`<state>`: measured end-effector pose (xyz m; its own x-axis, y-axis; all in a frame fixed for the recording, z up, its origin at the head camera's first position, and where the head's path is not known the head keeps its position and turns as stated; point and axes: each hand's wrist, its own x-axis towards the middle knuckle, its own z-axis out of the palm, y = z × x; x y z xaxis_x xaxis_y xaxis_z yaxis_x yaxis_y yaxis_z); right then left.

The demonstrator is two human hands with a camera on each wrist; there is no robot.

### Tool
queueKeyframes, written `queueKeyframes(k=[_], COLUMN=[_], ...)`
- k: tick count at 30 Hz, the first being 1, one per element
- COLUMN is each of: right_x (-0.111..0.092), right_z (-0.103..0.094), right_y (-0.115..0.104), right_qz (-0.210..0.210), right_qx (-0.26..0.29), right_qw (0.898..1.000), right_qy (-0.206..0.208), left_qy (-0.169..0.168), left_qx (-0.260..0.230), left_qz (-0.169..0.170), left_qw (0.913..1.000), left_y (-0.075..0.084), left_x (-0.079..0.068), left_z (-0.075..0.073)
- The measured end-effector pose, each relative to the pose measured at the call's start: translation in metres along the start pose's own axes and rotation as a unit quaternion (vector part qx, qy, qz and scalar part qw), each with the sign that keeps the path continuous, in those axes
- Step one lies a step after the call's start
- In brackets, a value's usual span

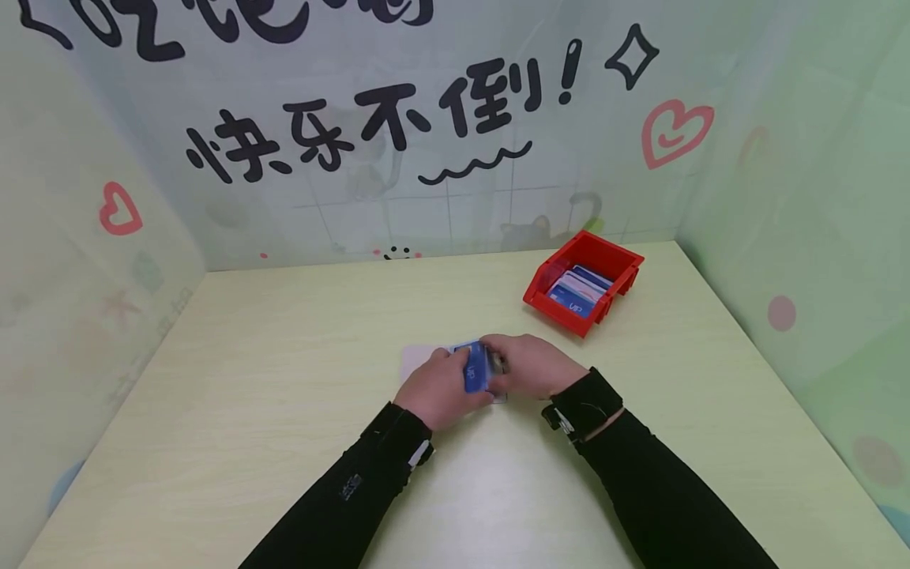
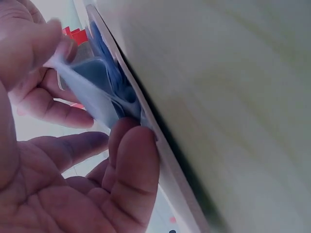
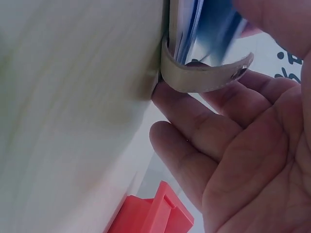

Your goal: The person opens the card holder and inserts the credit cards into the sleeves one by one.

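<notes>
A pale card holder (image 1: 414, 360) with soft plastic sleeves (image 2: 114, 73) lies open at the middle of the table, under both hands. My left hand (image 1: 442, 389) holds its edge with the fingers, the thumb up by a blue card (image 1: 475, 370) marked VIP. From the other side, my right hand (image 1: 529, 365) grips the card, with fingers along the holder's snap strap (image 3: 194, 78). The card looks blurred in the right wrist view, and the fingers hide much of the holder.
A red bin (image 1: 617, 257) stands at the back right, with several blue and white cards (image 1: 572, 299) inside. Printed cloth walls (image 1: 455, 213) border the wooden table (image 1: 284, 379) at the back and both sides.
</notes>
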<state>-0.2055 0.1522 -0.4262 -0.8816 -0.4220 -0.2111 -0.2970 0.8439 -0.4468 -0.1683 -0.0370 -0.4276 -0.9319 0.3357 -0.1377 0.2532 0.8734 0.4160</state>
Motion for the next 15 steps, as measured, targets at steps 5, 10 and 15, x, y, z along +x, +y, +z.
queueKeyframes(k=[5, 10, 15], right_x=[0.0002, -0.0004, -0.0009], right_z=[0.0013, 0.0019, 0.002], right_y=[-0.0002, -0.0006, -0.0018], right_qz=[-0.004, -0.003, -0.003], right_qx=[-0.004, -0.002, -0.012], right_qw=[1.0, 1.0, 1.0], right_qy=[0.005, 0.007, 0.01], left_qy=[-0.004, -0.004, -0.002], left_qx=[0.008, -0.002, -0.035], left_qz=[-0.013, -0.019, -0.016], left_qw=[0.9999, 0.9998, 0.9992], left_y=[-0.0005, -0.0021, -0.0036], left_x=[0.0019, 0.0025, 0.0009], left_z=[0.0016, 0.0029, 0.0009])
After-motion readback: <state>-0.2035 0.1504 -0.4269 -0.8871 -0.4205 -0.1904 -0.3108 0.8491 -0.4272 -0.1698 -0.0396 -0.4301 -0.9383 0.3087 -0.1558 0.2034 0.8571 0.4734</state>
